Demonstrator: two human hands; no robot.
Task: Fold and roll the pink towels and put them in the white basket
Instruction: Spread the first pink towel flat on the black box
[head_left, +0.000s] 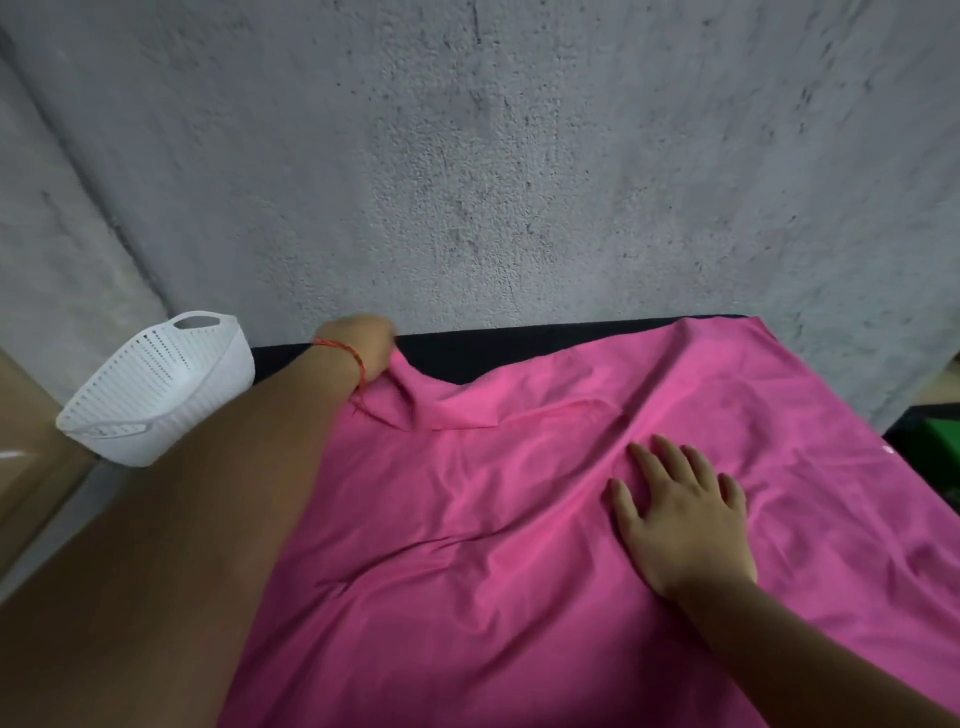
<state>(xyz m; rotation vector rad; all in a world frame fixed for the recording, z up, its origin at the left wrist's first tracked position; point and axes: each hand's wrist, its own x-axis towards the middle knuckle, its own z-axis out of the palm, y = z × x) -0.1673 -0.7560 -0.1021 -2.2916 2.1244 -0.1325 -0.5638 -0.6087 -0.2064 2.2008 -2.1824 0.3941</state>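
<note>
A large pink towel (493, 519) lies spread and wrinkled over a dark table (467, 345). My left hand (358, 345) reaches to the towel's far left corner and grips the bunched cloth there; a red string sits on that wrist. My right hand (680, 514) lies flat on the towel right of the middle, fingers straight and spread, pressing it down. The white basket (161, 389) stands tilted at the far left, beside the table's back corner, with nothing seen inside.
A rough grey concrete wall (493, 166) rises right behind the table. A brown surface (26, 447) shows at the left edge. Something green and dark (935, 441) sits past the table's right side.
</note>
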